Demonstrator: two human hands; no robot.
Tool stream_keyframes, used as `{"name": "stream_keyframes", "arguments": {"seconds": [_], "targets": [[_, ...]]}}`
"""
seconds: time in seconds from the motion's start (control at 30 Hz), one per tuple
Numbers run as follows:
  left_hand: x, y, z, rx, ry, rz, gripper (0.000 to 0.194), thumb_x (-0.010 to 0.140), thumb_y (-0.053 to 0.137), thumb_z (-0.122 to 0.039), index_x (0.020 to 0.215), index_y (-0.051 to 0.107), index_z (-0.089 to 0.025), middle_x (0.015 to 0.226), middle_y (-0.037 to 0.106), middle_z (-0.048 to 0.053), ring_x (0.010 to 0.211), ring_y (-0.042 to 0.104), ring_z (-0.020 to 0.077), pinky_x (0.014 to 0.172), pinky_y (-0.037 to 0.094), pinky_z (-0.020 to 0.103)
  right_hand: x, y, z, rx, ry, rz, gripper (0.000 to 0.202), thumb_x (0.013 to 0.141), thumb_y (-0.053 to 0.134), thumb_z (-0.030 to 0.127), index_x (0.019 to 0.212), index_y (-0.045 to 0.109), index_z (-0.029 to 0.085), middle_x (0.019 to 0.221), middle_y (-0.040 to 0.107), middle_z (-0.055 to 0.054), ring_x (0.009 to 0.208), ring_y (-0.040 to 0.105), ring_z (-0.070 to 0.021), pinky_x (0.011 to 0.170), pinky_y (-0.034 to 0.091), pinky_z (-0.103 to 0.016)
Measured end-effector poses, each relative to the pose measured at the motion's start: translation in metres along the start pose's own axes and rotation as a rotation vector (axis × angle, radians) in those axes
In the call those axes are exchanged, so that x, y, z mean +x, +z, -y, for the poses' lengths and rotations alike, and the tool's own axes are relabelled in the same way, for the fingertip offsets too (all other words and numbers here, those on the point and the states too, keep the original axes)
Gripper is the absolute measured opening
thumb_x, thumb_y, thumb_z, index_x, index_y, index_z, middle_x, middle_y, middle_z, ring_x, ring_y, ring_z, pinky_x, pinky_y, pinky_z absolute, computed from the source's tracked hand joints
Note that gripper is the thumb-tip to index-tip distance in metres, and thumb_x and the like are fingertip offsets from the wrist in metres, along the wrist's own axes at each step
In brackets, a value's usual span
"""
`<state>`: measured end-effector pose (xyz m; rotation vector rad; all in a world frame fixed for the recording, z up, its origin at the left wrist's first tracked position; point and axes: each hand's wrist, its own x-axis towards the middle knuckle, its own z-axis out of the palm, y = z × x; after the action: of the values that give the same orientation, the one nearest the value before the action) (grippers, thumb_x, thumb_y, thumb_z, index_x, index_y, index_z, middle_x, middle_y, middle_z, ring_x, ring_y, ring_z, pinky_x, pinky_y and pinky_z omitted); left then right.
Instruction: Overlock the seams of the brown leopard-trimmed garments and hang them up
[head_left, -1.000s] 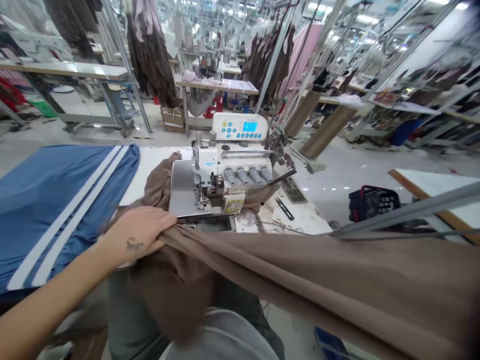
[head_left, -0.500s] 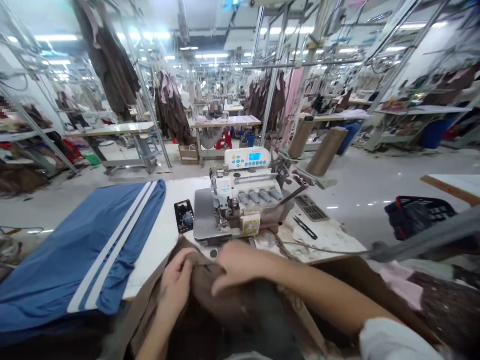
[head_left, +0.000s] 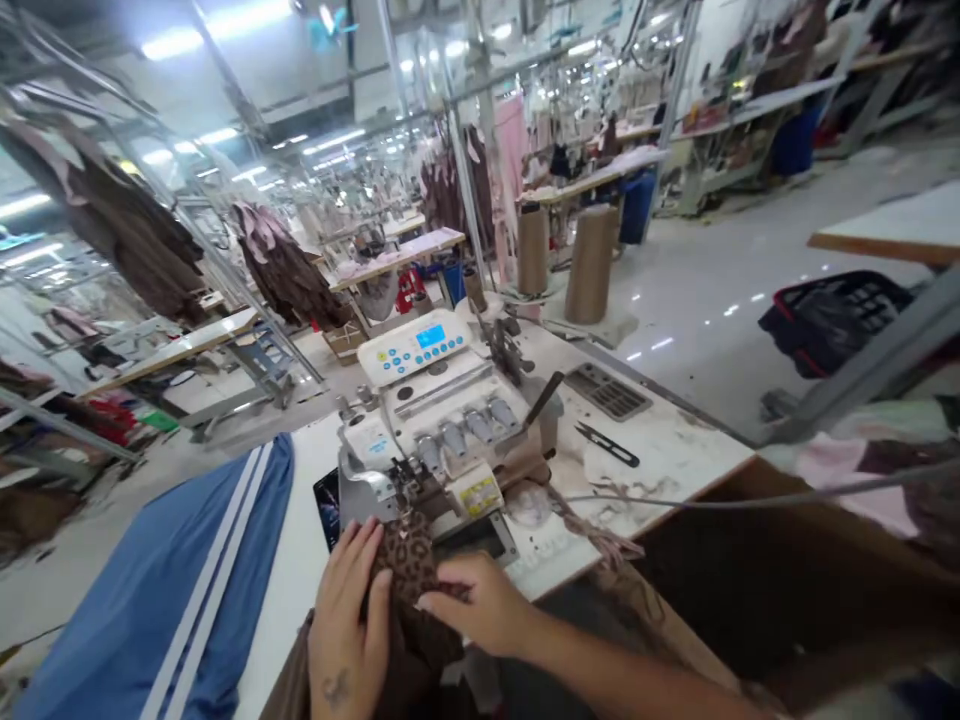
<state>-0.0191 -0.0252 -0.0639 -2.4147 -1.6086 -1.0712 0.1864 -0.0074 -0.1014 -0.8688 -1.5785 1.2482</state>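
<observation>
Two bare hands on this one: the left hand point(head_left: 349, 620) lies flat, fingers straight, on the left side of the leopard-print fabric point(head_left: 409, 562), while the right hand point(head_left: 484, 605) has its right edge pinched. It's between them, running away toward the sewing machine point(head_left: 450, 400), left fingertips closer; off right, a dark basket point(head_left: 784, 335) holds dark stuff, too murky to tell.

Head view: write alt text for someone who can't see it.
The left hand rests on leopard-print cloth and the right hand grips it at a sewing machine. Striped blue fabric lies to its left, black snips to its right.
</observation>
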Motion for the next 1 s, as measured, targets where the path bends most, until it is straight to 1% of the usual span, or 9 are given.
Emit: {"name": "stream_keyframes", "arguments": {"seconds": [0.1, 0.17, 0.27, 0.37, 0.43, 0.57, 0.73, 0.87, 1.0], "targets": [[0.014, -0.011, 0.010, -0.181, -0.169, 0.059, 0.040, 0.106, 0.054, -0.033, 0.145, 0.061, -0.036, 0.158, 0.057, 0.003, 0.155, 0.043, 0.0256, 0.132, 0.029, 0.054, -0.004, -0.005, 0.000, 0.061, 0.021, -0.053, 0.035, 0.093, 0.071, 0.034, 0.064, 0.060, 0.017, 0.058, 0.045, 0.006, 0.058, 0.043, -0.0100, 0.054, 0.028, -0.024], [0.026, -0.025, 0.018, -0.323, -0.289, 0.114, 0.024, 0.103, 0.061, -0.038, 0.123, 0.072, -0.032, 0.157, 0.059, 0.003, 0.157, 0.040, 0.0283, 0.132, 0.027, 0.056, -0.007, -0.010, 0.001, 0.088, 0.005, -0.106, 0.025, 0.093, 0.071, 0.031, 0.072, 0.067, 0.018, 0.062, 0.052, 0.006, 0.059, 0.048, -0.0103, 0.055, 0.032, -0.022], [0.035, -0.043, 0.023, -0.434, -0.360, 0.089, 0.010, 0.100, 0.066, -0.036, 0.099, 0.071, -0.026, 0.146, 0.067, 0.005, 0.154, 0.045, 0.0301, 0.132, 0.028, 0.056, -0.016, -0.013, 0.005, 0.050, -0.183, -0.231, 0.007, 0.093, 0.072, 0.025, 0.089, 0.074, 0.019, 0.079, 0.066, 0.000, 0.069, 0.061, -0.0134, 0.064, 0.045, -0.023], [0.031, -0.052, 0.012, -0.419, -0.205, -0.100, 0.006, 0.103, 0.059, -0.025, 0.104, 0.065, -0.026, 0.115, 0.074, 0.003, 0.129, 0.067, 0.0234, 0.125, 0.040, 0.048, -0.028, -0.006, 0.009, -0.015, -0.287, -0.169, 0.019, 0.094, 0.076, 0.030, 0.110, 0.074, 0.020, 0.094, 0.074, -0.005, 0.078, 0.068, -0.0162, 0.074, 0.053, -0.025], [0.029, -0.048, -0.003, -0.338, -0.031, -0.083, 0.012, 0.102, 0.059, -0.018, 0.107, 0.064, -0.027, 0.103, 0.072, 0.000, 0.111, 0.071, 0.0177, 0.112, 0.050, 0.036, -0.033, 0.001, 0.012, -0.045, -0.179, -0.027, 0.036, 0.089, 0.084, 0.041, 0.116, 0.073, 0.019, 0.095, 0.075, -0.005, 0.076, 0.067, -0.0173, 0.070, 0.052, -0.026], [0.031, -0.027, -0.026, -0.288, -0.033, -0.020, 0.013, 0.098, 0.066, -0.016, 0.104, 0.064, -0.028, 0.101, 0.073, -0.002, 0.098, 0.070, 0.0146, 0.092, 0.053, 0.028, -0.034, 0.008, 0.013, -0.098, 0.011, 0.119, 0.032, 0.099, 0.070, 0.045, 0.081, 0.070, 0.019, 0.067, 0.060, 0.002, 0.062, 0.055, -0.0145, 0.059, 0.041, -0.025], [0.029, -0.021, -0.026, -0.283, -0.300, -0.074, 0.008, 0.098, 0.071, -0.027, 0.104, 0.067, -0.030, 0.106, 0.078, -0.003, 0.105, 0.072, 0.0166, 0.097, 0.053, 0.030, -0.024, 0.002, 0.016, -0.152, -0.015, -0.027, 0.027, 0.098, 0.066, 0.033, 0.076, 0.066, 0.017, 0.104, 0.066, -0.007, 0.092, 0.064, -0.0192, 0.078, 0.046, -0.027], [0.027, -0.029, -0.021, -0.287, -0.431, -0.046, 0.007, 0.098, 0.072, -0.036, 0.101, 0.070, -0.031, 0.106, 0.079, -0.004, 0.102, 0.073, 0.0177, 0.094, 0.052, 0.031, -0.024, 0.004, 0.010, -0.142, 0.080, 0.200, 0.037, 0.097, 0.066, 0.034, 0.065, 0.057, 0.019, 0.063, 0.051, 0.004, 0.061, 0.050, -0.0118, 0.059, 0.032, -0.024], [0.030, -0.034, -0.020, -0.292, -0.493, 0.004, 0.010, 0.097, 0.071, -0.040, 0.098, 0.071, -0.031, 0.105, 0.080, -0.004, 0.100, 0.073, 0.0179, 0.090, 0.053, 0.031, -0.032, 0.007, -0.001, -0.179, 0.041, 0.171, 0.053, 0.099, 0.067, 0.042, 0.056, 0.045, 0.018, 0.053, 0.038, 0.007, 0.051, 0.037, -0.0089, 0.054, 0.023, -0.025]]}}
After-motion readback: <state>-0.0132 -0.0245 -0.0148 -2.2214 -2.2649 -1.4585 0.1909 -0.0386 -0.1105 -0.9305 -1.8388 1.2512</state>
